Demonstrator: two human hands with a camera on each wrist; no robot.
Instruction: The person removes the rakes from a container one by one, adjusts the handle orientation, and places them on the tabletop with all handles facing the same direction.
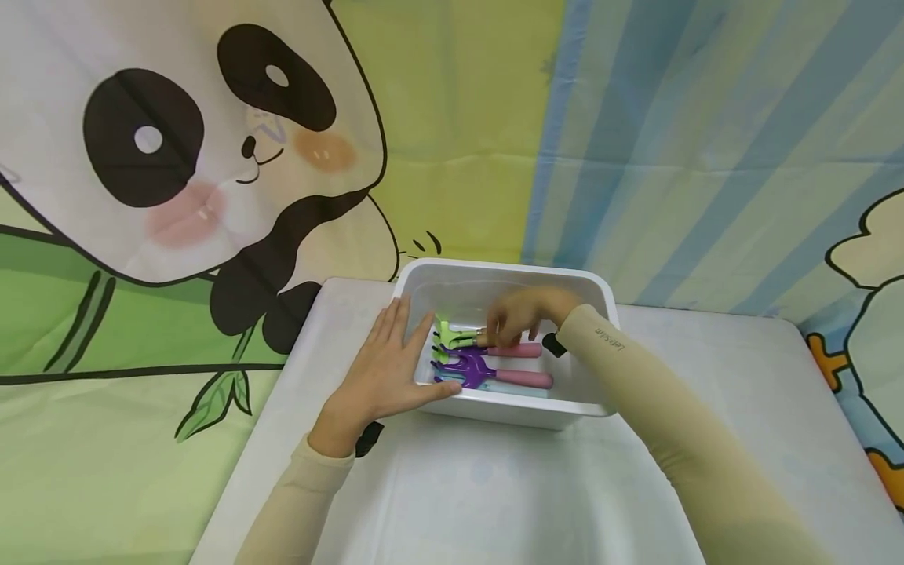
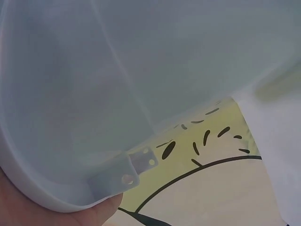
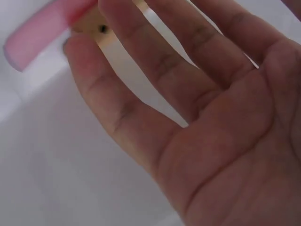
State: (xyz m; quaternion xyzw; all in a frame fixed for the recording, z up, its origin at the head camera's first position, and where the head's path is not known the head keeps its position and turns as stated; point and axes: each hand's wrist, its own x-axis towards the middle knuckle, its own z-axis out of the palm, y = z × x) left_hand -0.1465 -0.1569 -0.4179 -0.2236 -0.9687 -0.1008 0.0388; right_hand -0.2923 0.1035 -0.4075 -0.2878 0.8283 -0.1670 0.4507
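A white plastic bin (image 1: 565,408) holds several small garden hand rakes. My left hand (image 1: 384,369) rests at its front left corner, fingers straight and spread along the left side, thumb along the front rim. Inside the bin, my right hand (image 1: 519,315) reaches down to a green rake (image 1: 452,337) with a tan handle (image 3: 89,26). Its fingertips touch or almost touch that handle; the thumb is hidden. Nearer the front lie a purple rake (image 1: 469,367) with a pink handle (image 1: 524,378) and another pink handle (image 1: 519,350). A light-blue piece (image 1: 515,388) shows underneath.
The bin stands on a white-covered table (image 1: 480,486), close to a printed backdrop (image 1: 459,157) with a panda. A tab with holes (image 2: 127,179) sticks out from the bin's edge. Black wrist devices show at the left wrist (image 1: 369,439) and right wrist (image 1: 554,345).
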